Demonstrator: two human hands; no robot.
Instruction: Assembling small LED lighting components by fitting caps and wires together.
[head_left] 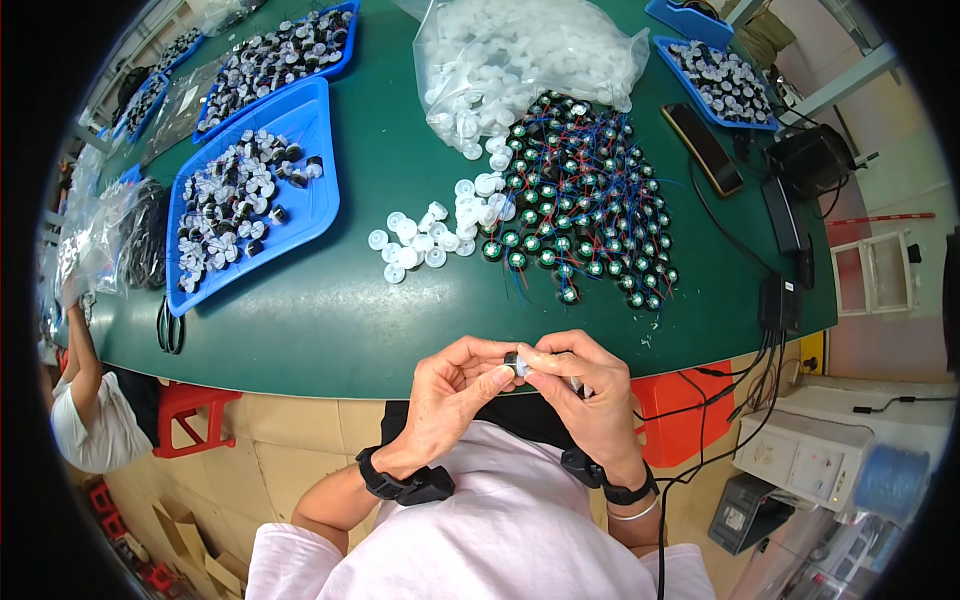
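Note:
My left hand (450, 388) and my right hand (588, 388) meet at the table's front edge, fingers closed in a pinch. Between the fingertips is a small round black part (511, 360), with a whitish plastic cap (521, 367) against it on the right hand's side. Fingers hide much of both; I cannot tell whether the cap is fully on. Something pale shows under my right fingers, too covered to name. Ahead lies a pile of black round parts (570, 215) with green faces and red and blue wires. Beside it are loose translucent white caps (425, 238).
A clear bag of white caps (525, 55) lies behind the pile. Blue trays (322, 150) of capped parts stand left, another blue tray (768, 125) far right. A phone (703, 148), cables and black scissors (170, 328) lie on the green table (370, 340). Another person's arm (85, 350) is at left.

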